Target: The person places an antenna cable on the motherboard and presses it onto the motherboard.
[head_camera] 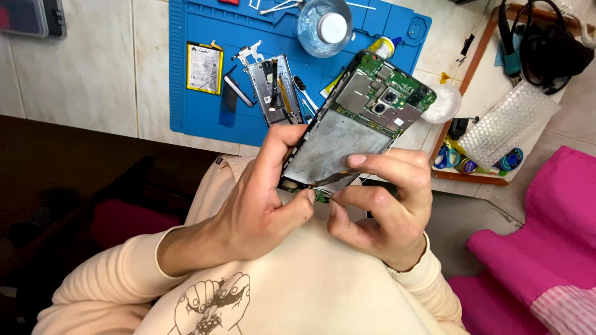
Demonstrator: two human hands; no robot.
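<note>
Currently the opened smartphone chassis [338,146] is held in the air above the person's lap, near the front edge of the blue work mat [186,93], tilted with its camera end away from the body; the left hand [261,198] grasps the chassis along its left long edge, thumb reaching to the lower end; the right hand [385,205] supports the lower right corner and pinches a thin dark strip, apparently a flex cable [332,180], between thumb and forefinger at the bottom of the frame. Judged from its build, the assembly is light and stiff along the metal midframe, yet fragile: the green circuit board [385,96] with its camera modules sits exposed at the top, and the cable is soft, thin and likely to tear or crease if pulled sideways; bare metal will probably be slippery under fingertips. Grip is best taken on the long side rails, clear of the board and connectors; the cable should be held close to its end only. On the mat lie a loose battery [205,68], a second metal frame [273,90] and a clear bottle [324,26]; a wooden tray [472,177] stands to the right.
</note>
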